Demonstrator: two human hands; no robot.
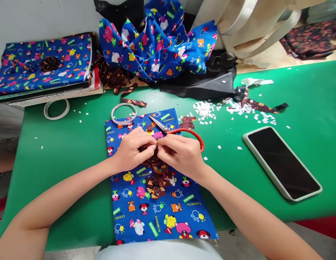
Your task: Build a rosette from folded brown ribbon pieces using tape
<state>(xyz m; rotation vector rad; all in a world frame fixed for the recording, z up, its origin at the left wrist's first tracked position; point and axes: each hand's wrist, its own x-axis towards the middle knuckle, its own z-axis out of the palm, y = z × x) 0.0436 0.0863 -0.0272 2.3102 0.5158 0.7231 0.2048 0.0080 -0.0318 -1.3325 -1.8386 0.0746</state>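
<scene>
My left hand [136,148] and my right hand [182,151] meet fingertip to fingertip, both closed in a pinch. What they pinch is too small and hidden to make out. Under them lies a blue cloth [162,216] printed with cartoon animals. A pile of small cut brown fabric pieces [157,182] rests on it, partly covered by my hands. Scissors with red handles [166,130] lie on the cloth just beyond my fingers, their blades pointing away to the left. A roll of tape [124,114] overlaps the cloth's far edge.
The table has a green top [84,144]. At right lies a phone [283,162], with white paper bits [206,110] scattered beyond it. A second tape roll [56,109] is at left, near stacked books [97,81] under printed cloth. Crumpled blue fabric [157,50] and glasses [224,59] sit behind.
</scene>
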